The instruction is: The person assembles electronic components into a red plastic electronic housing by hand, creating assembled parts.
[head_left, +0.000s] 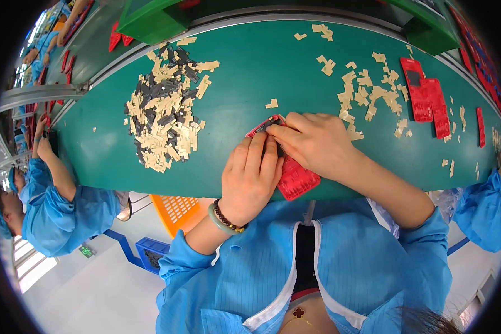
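Note:
Close to the bench's near edge, a red moulded plastic housing (298, 182) lies between my hands, angled away to the left. My left hand (251, 170) curls over its left side, fingers together. From the right, my right hand (320, 143) bears on its far end, thumb and forefinger pressed at a small dark grey part (270, 123) set there. The fingertips partly hide this end. Just beyond lies a single cream L-shaped piece (271, 103). A large heap of flat cream and dark grey pieces (167, 111) is to the left.
More cream pieces (367, 92) are scattered at the right, beside several red housings (428, 94). Green bins (153, 19) stand past the bench's (245, 67) far rail. An orange basket (175, 210) is below the near edge. A co-worker in blue (67, 214) is at the left.

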Motion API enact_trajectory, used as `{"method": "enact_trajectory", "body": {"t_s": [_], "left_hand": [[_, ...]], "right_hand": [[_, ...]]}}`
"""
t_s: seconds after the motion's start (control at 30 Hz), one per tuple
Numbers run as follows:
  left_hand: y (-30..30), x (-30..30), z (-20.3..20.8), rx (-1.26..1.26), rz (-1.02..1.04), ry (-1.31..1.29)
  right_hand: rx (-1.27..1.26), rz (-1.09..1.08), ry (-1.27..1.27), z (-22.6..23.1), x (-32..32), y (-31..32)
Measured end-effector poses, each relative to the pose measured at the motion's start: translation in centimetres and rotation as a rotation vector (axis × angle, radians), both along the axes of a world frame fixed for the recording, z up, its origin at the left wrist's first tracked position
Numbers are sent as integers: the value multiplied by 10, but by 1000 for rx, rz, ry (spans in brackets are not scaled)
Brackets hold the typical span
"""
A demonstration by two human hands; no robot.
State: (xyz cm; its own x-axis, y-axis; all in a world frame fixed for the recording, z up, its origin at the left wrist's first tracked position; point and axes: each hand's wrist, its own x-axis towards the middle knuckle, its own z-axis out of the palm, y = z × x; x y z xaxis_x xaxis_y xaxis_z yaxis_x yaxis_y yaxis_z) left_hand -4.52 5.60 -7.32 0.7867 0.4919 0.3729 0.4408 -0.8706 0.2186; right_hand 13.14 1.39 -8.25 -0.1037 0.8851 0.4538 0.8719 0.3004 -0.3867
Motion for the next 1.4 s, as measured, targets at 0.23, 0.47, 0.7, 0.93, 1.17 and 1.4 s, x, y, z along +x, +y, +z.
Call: {"method": "enact_trajectory", "body": {"t_s": [0.23,0.47,0.7,0.93,1.17,1.4], "left_hand": [[-1,2,-1,1,9,20],[6,10,5,-84,47,-21],[12,21,6,-77,111,30],[15,26,1,35,74,56],[19,20,6,70,36,44],[22,-16,61,-234,-430,-94]], "right_hand": [[-112,-179,-231,2,7,-8],[-101,87,13,24,14,-50],[-195,320,-32,13,11,-62],[-186,309,25,11,14,-60],[-191,307,-6,17,9,-57],[-33,247,87,32,0,-53]]}}
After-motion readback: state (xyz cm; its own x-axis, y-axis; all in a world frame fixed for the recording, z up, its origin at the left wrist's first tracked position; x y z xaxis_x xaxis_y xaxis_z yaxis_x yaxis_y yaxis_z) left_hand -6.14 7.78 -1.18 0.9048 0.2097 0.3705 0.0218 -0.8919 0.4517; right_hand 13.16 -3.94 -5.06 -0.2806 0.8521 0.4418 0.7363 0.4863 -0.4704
